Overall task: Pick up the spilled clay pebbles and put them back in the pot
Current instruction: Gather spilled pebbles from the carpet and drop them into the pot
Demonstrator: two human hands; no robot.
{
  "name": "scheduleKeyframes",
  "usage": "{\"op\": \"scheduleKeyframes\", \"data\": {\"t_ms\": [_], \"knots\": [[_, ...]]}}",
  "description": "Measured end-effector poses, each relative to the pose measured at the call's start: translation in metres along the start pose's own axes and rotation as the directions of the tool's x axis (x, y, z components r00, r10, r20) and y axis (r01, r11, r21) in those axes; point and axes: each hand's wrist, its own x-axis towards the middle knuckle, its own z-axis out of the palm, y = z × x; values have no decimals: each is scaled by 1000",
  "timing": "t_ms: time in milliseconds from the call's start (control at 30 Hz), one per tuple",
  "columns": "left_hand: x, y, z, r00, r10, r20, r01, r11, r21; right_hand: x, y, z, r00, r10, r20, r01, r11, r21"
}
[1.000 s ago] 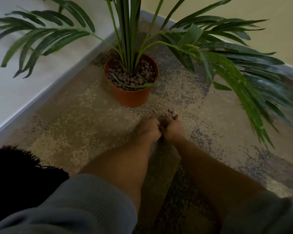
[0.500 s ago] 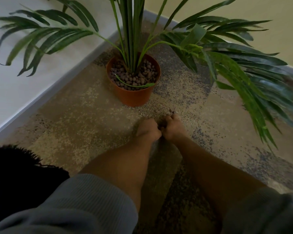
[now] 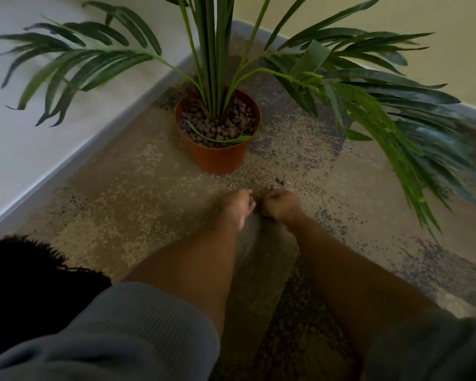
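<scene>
left hand (image 3: 238, 206): down low on the carpet (image 3: 127, 193), near side of the pot, forearm reaching straight out from a grey sleeve (image 3: 116, 336). Fingers are curled in toward the palm, knuckles up. Can't tell if any pebbles are inside the fist (it's blurry there).

right hand (image 3: 279, 206): just beside the left one, nearly touching it, also knuckles up with the fingers bunched into a loose fist pointed at the floor. Whether it's pinching anything I can't tell.

spilled pebbles (image 3: 275, 183): a small cluster of brown clay balls on the carpet, just past the right hand's knuckles, between the hands and the pot. One sits apart a bit further left (image 3: 255, 180).

pot (image 3: 217, 155): orange plastic, upright, further back and a little left of the spill, filled near the rim with the same pebbles (image 3: 231, 125).

plant (image 3: 215, 50): palm-type thing growing from the pot, fronds spreading left and right (the right ones hang out over the carpet).

walls: pale one on the left, yellowish one at the far right, meeting in the corner behind the pot.
</scene>
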Motion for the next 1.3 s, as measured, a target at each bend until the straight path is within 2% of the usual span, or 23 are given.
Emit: {"op": "scheduleKeyframes", "data": {"t_ms": [33, 67, 100, 133, 167, 200, 233, 333, 433, 567, 767, 900, 1067, 1133, 1300], "knots": [[-2, 2, -3, 999, -37, 25, 40, 988, -148, 0, 0, -2, 999, 23, 29, -25, 996, 83], [-4, 3, -6, 997, -58, 51, 70, 960, -273, 1, 0, -4, 996, 69, 55, -83, 942, 325], [-6, 4, -8, 995, -64, 74, 87, 927, -364, 2, -3, -9, 981, 140, 135, -193, 760, 621], [-9, 5, -9, 994, -60, 91, 93, 901, -423, 2, -8, -14, 960, 179, 217, -278, 470, 838], [-10, 6, -10, 994, -51, 99, 91, 885, -456, 1, -7, -16, 926, 189, 327, -355, 138, 925], [-13, 8, -10, 994, -40, 102, 85, 875, -476, 2, -5, -18, 904, 148, 400, -386, -118, 915], [-15, 9, -10, 994, -33, 101, 78, 868, -490, 3, -6, -18, 899, 103, 426, -400, -207, 893], [-21, 12, -14, 995, -20, 99, 70, 844, -531, 3, -13, -21, 920, 39, 391, -371, -240, 897], [-24, 14, -17, 993, -8, 121, 73, 835, -545, 4, -22, -21, 924, -31, 381, -369, -330, 869], [-35, 31, -12, 985, 40, 170, 57, 845, -532, 6, -39, -31, 949, 6, 315, -280, -438, 854], [-47, 60, -8, 983, 101, 152, 7, 810, -586, 7, -63, -56, 971, 53, 232, -146, -637, 757], [-58, 67, -6, 973, 185, 135, -57, 767, -640, 8, -81, -71, 972, 102, 211, -96, -649, 754], [-65, 90, -7, 945, 305, 118, -103, 622, -776, 13, -103, -85, 972, 90, 216, -110, -636, 764], [-78, 104, -6, 923, 362, 132, -122, 598, -792, 8, -116, -97, 977, 54, 208, -124, -646, 753], [-83, 125, -7, 906, 385, 174, -87, 573, -815, 9, -131, -107, 980, -111, 165, -198, -627, 754]]}}
